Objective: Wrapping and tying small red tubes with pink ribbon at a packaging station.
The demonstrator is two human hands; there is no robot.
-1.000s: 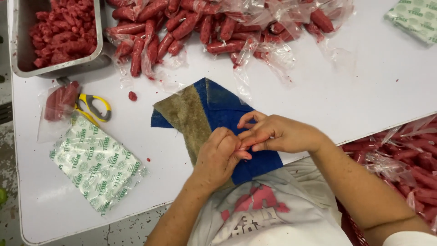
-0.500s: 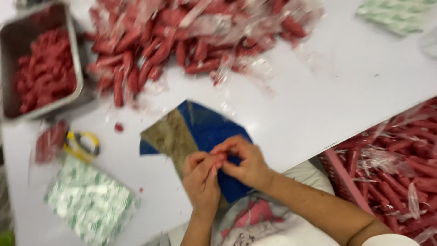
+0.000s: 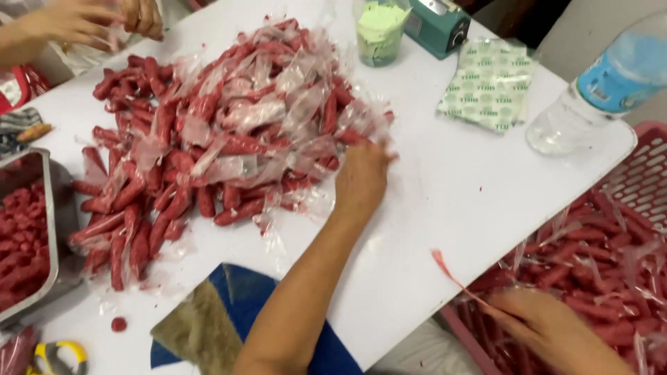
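Nearest, at the bottom edge, a blue cloth with a tan patch (image 3: 229, 319) lies on the white table (image 3: 445, 208), and the person's left forearm passes over it. At the near left corner sit yellow-handled scissors (image 3: 59, 355), with a small red crumb (image 3: 119, 323) on the table just beyond them.

To the near right, the right hand (image 3: 549, 333) hangs over a pink plastic crate (image 3: 643, 184) filled with bagged red sausages (image 3: 590, 271). Its fingers are pinched on a thin, blurred reddish strip (image 3: 451, 274) that trails up and left over the table edge; what the strip is cannot be told.

Further in, the left hand (image 3: 360, 182) reaches to the right edge of the big pile of red sausages in clear plastic sleeves (image 3: 222, 139) spread across the middle of the table. The hand is back-up with fingers curled down onto the wrappers at the pile's rim; whether it actually grips one cannot be told.

On the left, a metal tray (image 3: 50, 229) holds loose red sausage pieces (image 3: 21, 243).

Farther right stand a clear water bottle with a blue label (image 3: 597, 90) and a flat green-patterned packet (image 3: 490, 83). At the far edge are a clear cup of pale green stuff (image 3: 379, 31) and a teal device (image 3: 438, 24). At the far left corner, another person's hands (image 3: 90, 17) work over the table.
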